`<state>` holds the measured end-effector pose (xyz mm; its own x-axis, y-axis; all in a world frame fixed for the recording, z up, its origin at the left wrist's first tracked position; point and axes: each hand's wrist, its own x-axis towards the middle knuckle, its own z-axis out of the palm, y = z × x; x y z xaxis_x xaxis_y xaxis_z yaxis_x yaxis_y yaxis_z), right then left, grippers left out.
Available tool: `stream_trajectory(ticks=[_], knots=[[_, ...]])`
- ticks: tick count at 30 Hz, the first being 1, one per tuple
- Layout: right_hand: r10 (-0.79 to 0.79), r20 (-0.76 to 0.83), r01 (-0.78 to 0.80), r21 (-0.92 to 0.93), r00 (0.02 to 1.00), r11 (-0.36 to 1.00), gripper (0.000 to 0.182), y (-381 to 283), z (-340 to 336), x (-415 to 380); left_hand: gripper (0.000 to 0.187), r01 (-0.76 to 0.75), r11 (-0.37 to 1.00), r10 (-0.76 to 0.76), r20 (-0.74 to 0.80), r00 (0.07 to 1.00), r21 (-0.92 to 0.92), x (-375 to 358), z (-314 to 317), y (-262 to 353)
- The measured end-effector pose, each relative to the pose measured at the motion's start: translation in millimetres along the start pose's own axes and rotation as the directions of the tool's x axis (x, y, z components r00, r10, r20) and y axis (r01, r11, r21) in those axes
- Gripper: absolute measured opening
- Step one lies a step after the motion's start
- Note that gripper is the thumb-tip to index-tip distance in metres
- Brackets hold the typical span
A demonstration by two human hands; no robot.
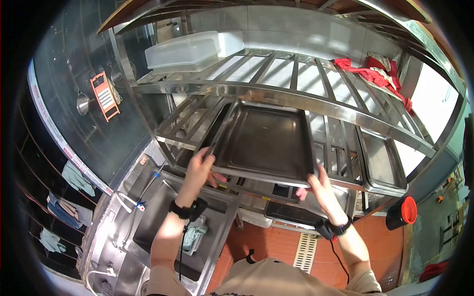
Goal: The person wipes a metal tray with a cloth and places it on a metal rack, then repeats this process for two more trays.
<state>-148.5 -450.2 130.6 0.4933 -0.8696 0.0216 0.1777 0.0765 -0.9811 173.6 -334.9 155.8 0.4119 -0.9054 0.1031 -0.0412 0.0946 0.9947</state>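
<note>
A dark metal baking tray (264, 140) with a raised rim spans the space between my two hands, at a slatted steel rack. My left hand (200, 167) grips its near left corner, thumb over the rim and fingers beneath. At the near right corner, my right hand (317, 186) holds the rim the same way. The tray's far edge reaches under the rack's upper front bar (291, 101). Black bands with small boxes and cables sit on both wrists.
More trays (382, 160) are stacked on the rack at right. Translucent plastic tubs (182, 52) and red cloth (370, 74) lie on the upper shelf. A steel sink (158, 212) stands at left. A black bucket (395, 219) with red inside is at right. An orange grater (105, 96) hangs on the wall.
</note>
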Motion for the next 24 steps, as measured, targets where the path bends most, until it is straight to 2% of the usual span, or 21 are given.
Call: stream_trajectory(ticks=[1,3,4,5,6,7,8,9,10,11,12,14,15,16,17,18,19,20,21,23,24], knots=[[-0.015,0.066,0.019,-0.063,0.998,0.998,0.071,10,4,19,0.048,-0.014,0.997,0.016,-0.027,0.999,0.081,10,-15,0],[0.028,0.05,-0.023,-0.105,0.998,0.994,0.059,13,27,44,0.041,-0.026,0.931,0.075,-0.121,0.99,0.363,38,-49,-20],[0.007,0.097,0.009,-0.168,0.995,0.986,0.052,15,32,56,0.039,-0.109,0.927,0.191,-0.202,0.961,0.36,47,-59,-36],[-0.003,0.145,0.036,-0.228,0.989,0.973,0.045,16,39,63,0.039,-0.101,0.929,0.183,-0.206,0.961,0.356,48,-64,-39],[-0.012,0.091,0.041,-0.318,0.996,0.947,0.039,16,46,64,0.038,-0.098,0.912,0.201,-0.225,0.954,0.397,52,-69,-41],[-0.001,0.091,0.03,-0.321,0.996,0.946,0.039,18,48,69,0.037,-0.093,0.894,0.216,-0.242,0.946,0.438,56,-73,-42],[-0.089,0.035,0.094,-0.55,0.995,0.83,0.039,23,48,76,0.034,-0.025,0.877,0.152,-0.227,0.962,0.48,55,-76,-36],[-0.186,0.005,0.128,-0.744,0.982,0.655,0.043,27,49,81,0.034,-0.012,0.88,0.137,-0.229,0.964,0.475,60,-83,-45],[-0.22,0.0,0.126,-0.818,0.976,0.561,0.051,22,53,78,0.033,-0.164,0.756,0.354,-0.184,0.917,0.634,68,-93,-58],[-0.21,-0.005,0.116,-0.82,0.978,0.56,0.051,18,58,75,0.033,-0.292,0.576,0.548,-0.096,0.831,0.764,71,-94,-59],[-0.177,-0.004,0.08,-0.883,0.984,0.462,0.053,15,62,71,0.035,-0.2,0.674,0.408,-0.133,0.903,0.711,72,-97,-60],[-0.114,-0.018,0.018,-0.95,0.993,0.311,0.06,7,71,65,0.039,-0.172,0.687,0.354,-0.118,0.928,0.706,86,-105,-77],[-0.113,-0.031,0.007,-0.949,0.993,0.314,0.06,19,67,70,0.043,-0.146,0.696,0.305,-0.105,0.946,0.704,94,-108,-87],[-0.144,-0.036,0.022,-0.924,0.989,0.382,0.059,41,60,80,0.051,0.011,0.721,0.118,-0.139,0.983,0.693,86,-98,-72],[-0.176,-0.043,0.041,-0.893,0.983,0.447,0.059,35,67,77,0.051,0.003,0.719,0.116,-0.125,0.985,0.695,82,-89,-62],[0.056,-0.11,-0.119,-0.734,0.992,0.669,0.061,23,70,70,0.054,0.1,0.833,-0.012,-0.162,0.987,0.544,79,-82,-55],[0.054,-0.123,-0.127,-0.73,0.991,0.672,0.061,23,67,72,0.059,0.202,0.906,-0.145,-0.176,0.974,0.373,76,-74,-47],[0.037,-0.091,-0.09,-0.707,0.995,0.701,0.06,26,63,75,0.063,0.251,0.896,-0.213,-0.143,0.967,0.366,72,-65,-37],[0.018,-0.058,-0.053,-0.684,0.998,0.727,0.06,27,58,75,0.063,0.246,0.896,-0.213,-0.13,0.968,0.368,76,-63,-46],[-0.016,-0.104,-0.057,-0.663,0.994,0.747,0.056,29,50,74,0.061,0.039,0.878,0.025,-0.126,0.992,0.476,86,-60,-68],[-0.042,-0.134,-0.059,-0.671,0.99,0.739,0.055,33,43,73,0.059,0.039,0.938,-0.017,-0.067,0.998,0.345,87,-57,-75]])
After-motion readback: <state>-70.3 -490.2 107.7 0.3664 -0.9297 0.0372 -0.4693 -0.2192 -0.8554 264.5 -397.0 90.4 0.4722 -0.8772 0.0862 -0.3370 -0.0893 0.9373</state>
